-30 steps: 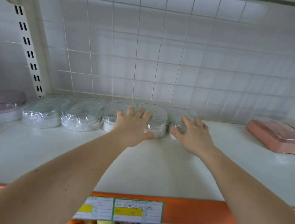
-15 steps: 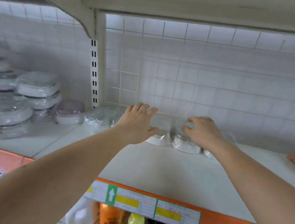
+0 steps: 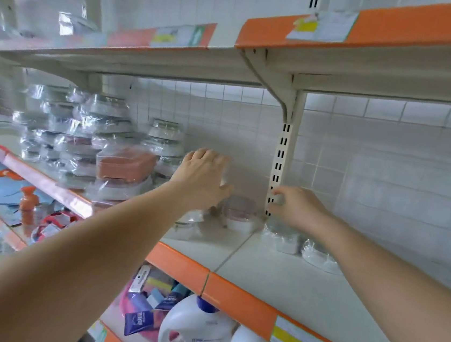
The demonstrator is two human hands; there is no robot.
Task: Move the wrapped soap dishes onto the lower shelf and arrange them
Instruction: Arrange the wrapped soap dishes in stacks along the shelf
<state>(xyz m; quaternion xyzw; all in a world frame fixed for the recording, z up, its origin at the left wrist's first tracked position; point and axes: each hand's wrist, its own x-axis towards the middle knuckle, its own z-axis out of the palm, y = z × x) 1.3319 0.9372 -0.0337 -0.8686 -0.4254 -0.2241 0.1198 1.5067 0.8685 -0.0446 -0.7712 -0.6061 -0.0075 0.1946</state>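
**Kid:** What were your hands doing?

**Helper:** Your left hand (image 3: 203, 179) was up in the air over the shelf (image 3: 276, 278). Its grip was wide, with the fingers spread and nothing in it. Your right hand (image 3: 296, 207) was by the white post (image 3: 280, 160) at the back. Its fingers were bent, but the picture was too blurry, so I cannot tell if that grip held anything.

**Kid:** Where were the wrapped soap dishes?

**Helper:** Two clear ones (image 3: 281, 237) sat on the shelf just under your right hand and arm. A pink one (image 3: 239, 213) sat between your two hands. Another clear one (image 3: 187, 224) lay under your left wrist. A big pile of wrapped dishes (image 3: 103, 145) stood to the left of your left hand.

**Kid:** And below?

**Helper:** A white bottle (image 3: 194, 333) stood on the next shelf down, under your left arm.
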